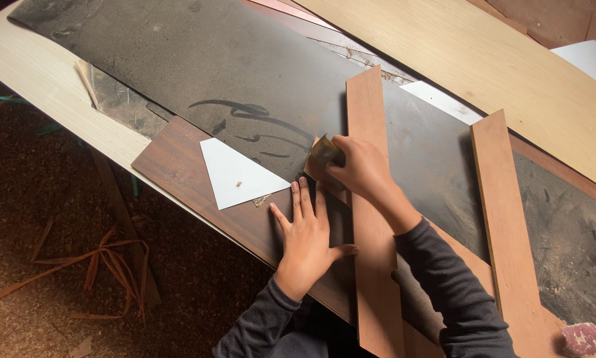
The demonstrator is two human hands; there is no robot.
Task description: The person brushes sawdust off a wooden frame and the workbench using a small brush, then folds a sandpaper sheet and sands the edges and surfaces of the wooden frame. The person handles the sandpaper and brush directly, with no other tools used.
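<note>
Left hand flat, fingers spread on dark laminate board, right hand closed round half-hidden sandpaper piece at twelve o'clock, white triangle at ten

The floor at left lay deep in brown sawdust, with orange shavings curled on it. A pale table ran aslant, bearing a dusty dark sheet. Light plywood lay beyond, under soft daylight.

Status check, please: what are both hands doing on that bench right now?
Left hand flat on dark laminate sheet. Right hand grips folded sandpaper beside long wood strip. White triangle nearby, not blocking.
</note>
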